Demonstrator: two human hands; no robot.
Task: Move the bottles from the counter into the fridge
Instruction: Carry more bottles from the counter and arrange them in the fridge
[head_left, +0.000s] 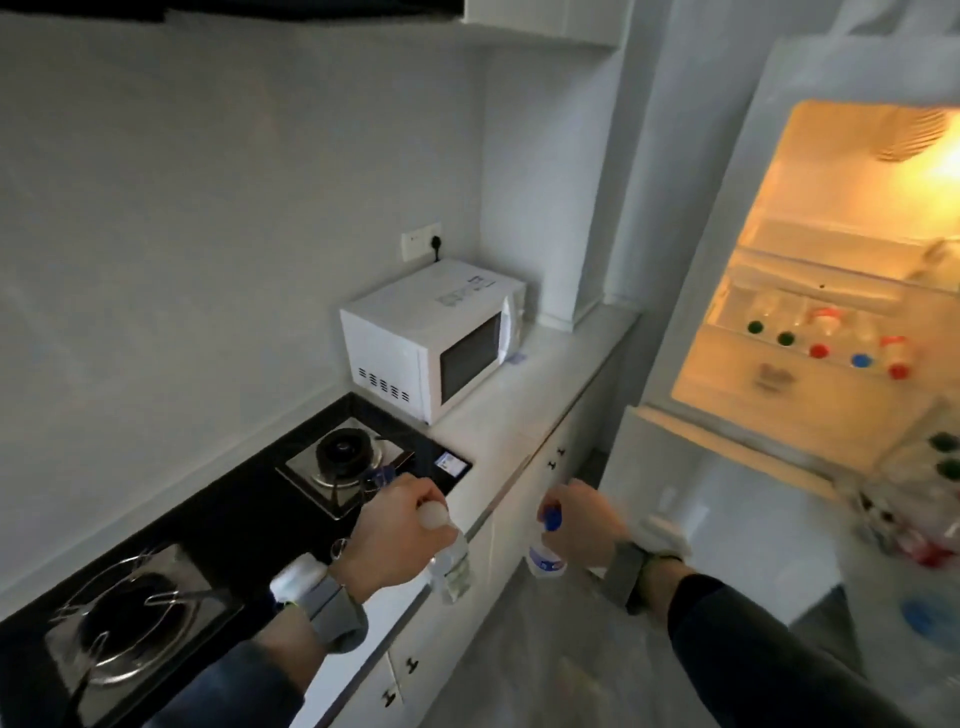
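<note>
Two bottles are held up off the bench (524, 410), one in each hand. The left hand (387, 540) is seen from the back, its fingers curled round the neck of a clear bottle (454, 564) with a pale cap; the bottle hangs downward from the grip, just past the front edge of the bench. The right hand (582, 525) is likewise closed, its fingers wrapped round the top of a second bottle (544, 558), whose blue cap shows at the thumb side and whose body, with a blue-and-white label, hangs below the hand over the floor (571, 649). A grey band is worn on each wrist.

To the right, the fridge (717, 249) stands with its lit interior in view. On a lower shelf (810, 358) inside, a row of bottles is stored, seen from above by their caps: two green, two red, one blue; how many more stand behind cannot be told.

On the bench, a white microwave (431, 343) is set against the back wall, plugged into a socket (421, 241). Beside it, a black hob (208, 545) with two burners is let into the bench. White cupboard doors (405, 670) with dark handles run below.
</note>
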